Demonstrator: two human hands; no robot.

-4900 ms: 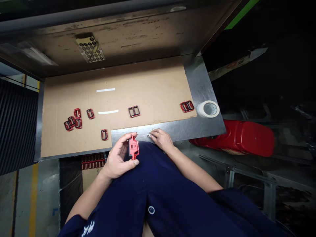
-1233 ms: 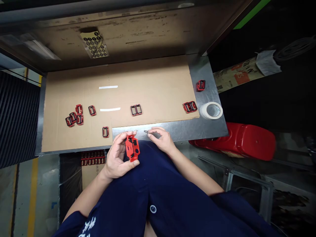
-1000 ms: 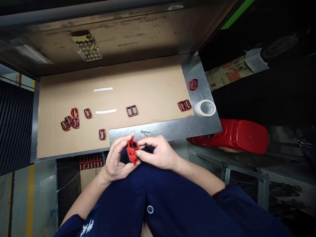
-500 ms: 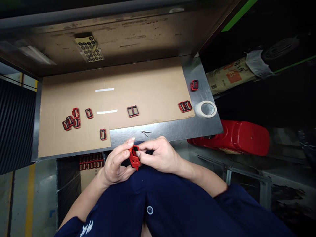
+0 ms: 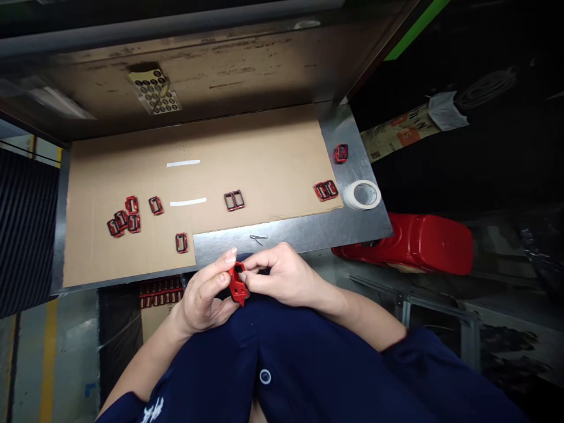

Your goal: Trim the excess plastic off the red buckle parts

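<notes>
Right hand [image 5: 282, 275] joins left hand [image 5: 201, 297] on red part [image 5: 238, 288].

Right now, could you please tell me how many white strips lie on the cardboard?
2: one strip in the far half of the cardboard, and another just nearer, directly below it.

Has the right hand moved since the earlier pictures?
Yes. The right hand moved back toward the body, away from the small metal piece on the steel sheet, and now touches the red plastic part.
</notes>
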